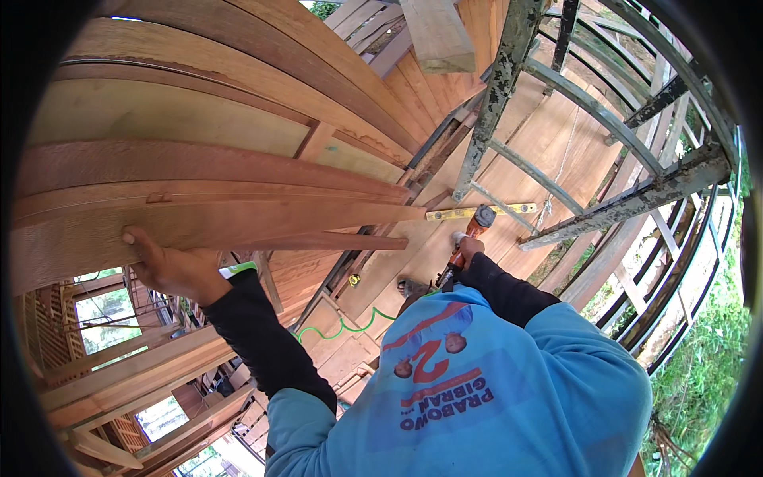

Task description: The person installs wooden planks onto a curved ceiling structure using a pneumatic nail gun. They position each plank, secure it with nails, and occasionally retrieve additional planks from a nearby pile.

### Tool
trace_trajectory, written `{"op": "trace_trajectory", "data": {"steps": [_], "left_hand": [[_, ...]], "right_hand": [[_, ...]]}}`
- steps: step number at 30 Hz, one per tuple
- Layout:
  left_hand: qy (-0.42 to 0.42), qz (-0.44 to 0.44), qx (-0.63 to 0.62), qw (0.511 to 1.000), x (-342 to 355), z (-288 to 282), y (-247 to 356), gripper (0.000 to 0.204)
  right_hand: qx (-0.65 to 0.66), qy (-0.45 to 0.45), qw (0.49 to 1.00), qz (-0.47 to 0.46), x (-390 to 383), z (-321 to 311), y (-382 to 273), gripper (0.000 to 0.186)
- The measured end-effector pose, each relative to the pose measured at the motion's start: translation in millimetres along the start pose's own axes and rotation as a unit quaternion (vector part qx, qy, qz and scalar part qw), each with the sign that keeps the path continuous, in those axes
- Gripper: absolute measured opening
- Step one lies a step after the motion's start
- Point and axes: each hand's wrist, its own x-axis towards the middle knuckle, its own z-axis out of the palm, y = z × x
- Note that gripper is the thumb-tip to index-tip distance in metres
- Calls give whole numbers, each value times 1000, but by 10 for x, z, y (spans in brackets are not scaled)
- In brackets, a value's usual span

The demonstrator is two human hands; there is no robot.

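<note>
The left hand (175, 270) grips a long wooden board (254, 221) while the right hand (472, 248) holds an orange power tool (476, 227), best triggered only with the board steady.

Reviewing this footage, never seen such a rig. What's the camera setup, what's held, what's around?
No machine here: just a person's two bare hands. The single picture comes from the left of two head-worn fisheye cameras looking down, so straight edges bend. The blue shirt is the wearer's own. The right hand grips an orange power tool. The left hand is on a wide board; its fingers are partly hidden, so its grip is unclear. A yellow level lies on the plank floor, and a metal frame stands at the upper right.
</note>
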Motion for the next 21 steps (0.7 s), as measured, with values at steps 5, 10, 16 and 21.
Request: {"op": "trace_trajectory", "data": {"steps": [5,10,16,21], "left_hand": [[-15,-29,-166,986,127,235,370,55],[-68,37,-194,978,363,449,187,56],[-85,7,-226,970,193,811,1,58],[-76,10,-30,997,527,553,-1105,50]], "right_hand": [[-31,10,999,-8,-58,4,-2,22],[-23,-9,1000,-6,-54,14,-37,20],[-31,7,999,-14,42,-51,-20,24],[-95,55,990,-94,462,-197,186,14]]}}
